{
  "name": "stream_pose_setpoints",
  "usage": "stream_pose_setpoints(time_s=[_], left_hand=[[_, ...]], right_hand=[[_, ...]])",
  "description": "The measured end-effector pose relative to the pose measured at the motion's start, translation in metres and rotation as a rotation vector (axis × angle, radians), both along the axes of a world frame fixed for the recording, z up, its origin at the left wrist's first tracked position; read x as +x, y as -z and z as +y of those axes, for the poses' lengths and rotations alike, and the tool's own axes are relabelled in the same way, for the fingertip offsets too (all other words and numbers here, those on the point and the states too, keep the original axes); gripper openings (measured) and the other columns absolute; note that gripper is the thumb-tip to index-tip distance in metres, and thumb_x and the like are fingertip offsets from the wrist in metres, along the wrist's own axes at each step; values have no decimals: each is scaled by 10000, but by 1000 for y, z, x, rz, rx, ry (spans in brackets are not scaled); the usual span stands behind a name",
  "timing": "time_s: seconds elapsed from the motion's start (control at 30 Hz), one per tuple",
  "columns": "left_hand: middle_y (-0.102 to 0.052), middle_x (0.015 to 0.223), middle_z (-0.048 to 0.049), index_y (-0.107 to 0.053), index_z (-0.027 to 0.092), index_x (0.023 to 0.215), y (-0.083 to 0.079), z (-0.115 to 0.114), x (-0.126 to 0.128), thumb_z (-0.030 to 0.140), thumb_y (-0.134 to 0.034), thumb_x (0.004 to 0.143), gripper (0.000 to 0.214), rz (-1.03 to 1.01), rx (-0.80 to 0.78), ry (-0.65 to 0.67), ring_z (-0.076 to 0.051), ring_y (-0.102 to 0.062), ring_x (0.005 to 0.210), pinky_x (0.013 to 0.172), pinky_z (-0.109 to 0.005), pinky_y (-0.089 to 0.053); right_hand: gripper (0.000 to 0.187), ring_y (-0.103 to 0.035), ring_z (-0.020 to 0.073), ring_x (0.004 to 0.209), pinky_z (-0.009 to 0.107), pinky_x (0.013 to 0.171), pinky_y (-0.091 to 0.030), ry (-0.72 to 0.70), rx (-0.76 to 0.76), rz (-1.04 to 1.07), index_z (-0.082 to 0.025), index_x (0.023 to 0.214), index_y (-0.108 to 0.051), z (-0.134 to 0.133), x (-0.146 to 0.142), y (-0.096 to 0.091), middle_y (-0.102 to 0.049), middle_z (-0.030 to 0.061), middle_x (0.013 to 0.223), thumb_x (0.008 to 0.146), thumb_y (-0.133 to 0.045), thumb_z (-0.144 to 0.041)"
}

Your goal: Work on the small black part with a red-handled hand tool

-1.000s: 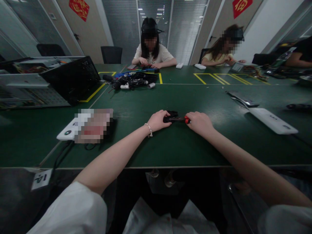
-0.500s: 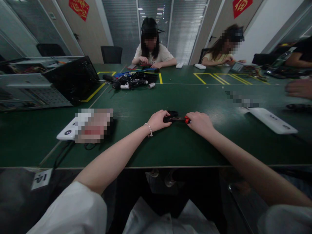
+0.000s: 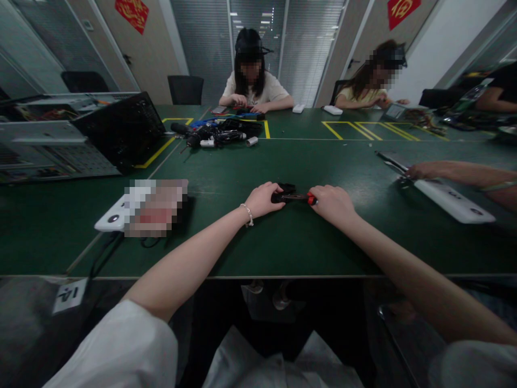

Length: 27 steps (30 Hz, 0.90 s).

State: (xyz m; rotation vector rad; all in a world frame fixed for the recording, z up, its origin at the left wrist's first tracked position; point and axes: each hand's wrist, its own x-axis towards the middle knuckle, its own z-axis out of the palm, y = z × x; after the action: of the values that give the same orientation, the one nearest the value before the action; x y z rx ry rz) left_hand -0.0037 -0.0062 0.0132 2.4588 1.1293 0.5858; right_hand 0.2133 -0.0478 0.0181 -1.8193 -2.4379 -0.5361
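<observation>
My left hand [image 3: 263, 199] is closed around a small black part [image 3: 284, 190] on the green table [image 3: 283, 242]. My right hand [image 3: 332, 203] is closed on a screwdriver [image 3: 301, 199] with a red and black handle. The tool's shaft lies level and points left into the black part. Both hands rest on the table top near its middle, close together. A bead bracelet [image 3: 247, 214] circles my left wrist.
A white flat device [image 3: 115, 218] lies to the left, a long white one [image 3: 452, 199] to the right. A co-worker's arm [image 3: 456, 175] reaches in from the right. A black panel [image 3: 121, 129], a pile of black parts [image 3: 218, 134] and two seated people are farther back.
My hands have stayed put on the black part and screwdriver. The co-worker's hand at the right has come further in and lower, to the end of the long white device.
</observation>
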Motion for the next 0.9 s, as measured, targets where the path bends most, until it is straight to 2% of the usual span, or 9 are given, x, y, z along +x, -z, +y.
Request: stream_pose_setpoints(time_s=[0.5, 0.9], left_hand=[[-579, 979, -55, -571, 179, 950, 6, 4, -1, 363, -606, 729, 290, -9, 23, 8, -199, -560, 902, 774, -328, -465], [-587, 980, -60, -572, 175, 964, 2, 1, -1, 352, -611, 723, 301, -12, -3, 1, -199, -566, 887, 755, -324, -471]], right_hand=[[170, -559, 204, 748, 302, 592, -312, 13, 13, -31, -170, 846, -592, -1, -2, -1, -650, 67, 843, 783, -454, -247], [189, -558, 194, 742, 295, 591, -330, 3, 5, -1, -173, 850, -596, 0, -1, -1, -654, 71, 857, 793, -443, -268]])
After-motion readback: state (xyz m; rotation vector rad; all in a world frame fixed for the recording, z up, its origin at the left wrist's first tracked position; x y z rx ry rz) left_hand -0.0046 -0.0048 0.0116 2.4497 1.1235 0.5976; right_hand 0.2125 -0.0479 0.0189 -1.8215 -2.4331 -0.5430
